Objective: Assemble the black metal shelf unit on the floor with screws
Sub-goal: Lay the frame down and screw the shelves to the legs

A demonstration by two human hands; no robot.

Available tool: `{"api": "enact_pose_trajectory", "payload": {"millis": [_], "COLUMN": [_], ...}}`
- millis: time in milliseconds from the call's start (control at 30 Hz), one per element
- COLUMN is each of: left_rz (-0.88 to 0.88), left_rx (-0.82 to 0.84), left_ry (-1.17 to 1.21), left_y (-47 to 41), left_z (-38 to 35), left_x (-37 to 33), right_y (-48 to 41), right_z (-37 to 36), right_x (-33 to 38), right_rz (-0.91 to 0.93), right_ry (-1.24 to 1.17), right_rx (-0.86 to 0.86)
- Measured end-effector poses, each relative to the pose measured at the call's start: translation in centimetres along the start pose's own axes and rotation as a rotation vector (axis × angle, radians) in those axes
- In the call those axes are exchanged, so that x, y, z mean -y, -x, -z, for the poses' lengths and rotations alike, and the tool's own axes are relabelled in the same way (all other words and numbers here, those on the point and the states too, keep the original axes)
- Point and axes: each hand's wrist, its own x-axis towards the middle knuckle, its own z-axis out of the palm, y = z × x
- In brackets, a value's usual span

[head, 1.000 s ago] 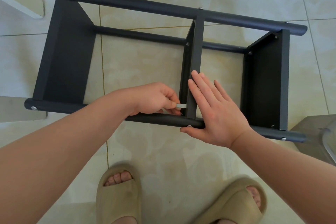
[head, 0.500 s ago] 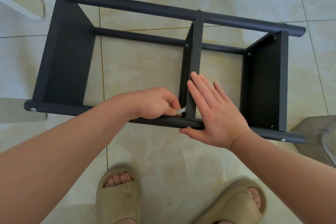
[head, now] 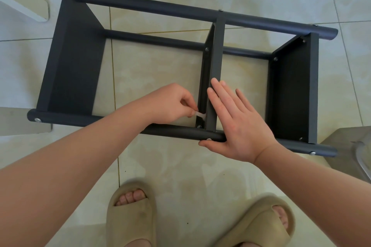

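Nearest me, both feet in tan sandals (head: 130,214) stand on the pale tiled floor (head: 170,166). Just beyond them the black shelf unit (head: 251,21) lies on its side on the floor, its length running left to right.

My right hand (head: 239,124) lies flat with the fingers straight. The palm rests on the near tube (head: 176,130), the fingers lie along the right face of the middle panel (head: 216,56), and the thumb stretches along the tube's near side, just beside a silver screw head (head: 209,139).

My left hand (head: 170,104) sits left of that panel, fingers curled, pinching a small flat silvery tool (head: 200,114) between thumb and forefinger. Its tip reaches into the corner where the panel meets the near tube, just above another screw (head: 199,126). I cannot tell whether it touches that screw.

The unit is matte black. A left end panel (head: 76,62) and a right end panel (head: 291,90) stand on edge between round tubes. Bright screw heads show at the tube ends and panel corners. Farther off, a lower tube (head: 160,41) lies close to the floor, and the far tube (head: 140,4) runs along the top.
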Motion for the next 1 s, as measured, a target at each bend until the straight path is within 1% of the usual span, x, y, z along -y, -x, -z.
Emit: {"api": "enact_pose_trajectory", "payload": {"millis": [67,100,200,267,367,467,567,1000], "left_rz": [0.001,0.031,0.182,0.244,0.277,0.307,0.31,0.305], "left_rx": [-0.022,-0.015,0.049,0.035,-0.016,-0.048,-0.042,-0.002], "left_ry": [0.078,0.184,0.539,0.632,0.62,0.698,0.737,0.689], "left_y": [-0.2,-0.3,-0.6,-0.9,-1.1,-1.2,-1.1,-1.0], "left_z": [-0.2,-0.4,-1.2,-1.6,-1.9,-1.9,-1.8,-2.1], "left_x": [-0.1,-0.2,-0.7,-0.8,-1.0,-1.2,-1.4,-1.5], "right_y": [0.0,0.0,0.0,0.0,0.0,0.0,0.0,0.0], "right_z": [0.0,0.0,0.0,-0.1,-0.1,-0.1,-0.1,-0.1], "right_x": [0.0,0.0,0.0,0.0,0.0,0.0,0.0,0.0], "right_rz": [0.001,0.001,0.0,0.001,0.001,0.001,0.0,0.005], "right_ry": [0.003,0.001,-0.002,-0.006,-0.012,-0.012,-0.01,-0.016], "right_rx": [0.002,0.003,0.005,-0.003,-0.015,-0.016,-0.016,-0.028]}}
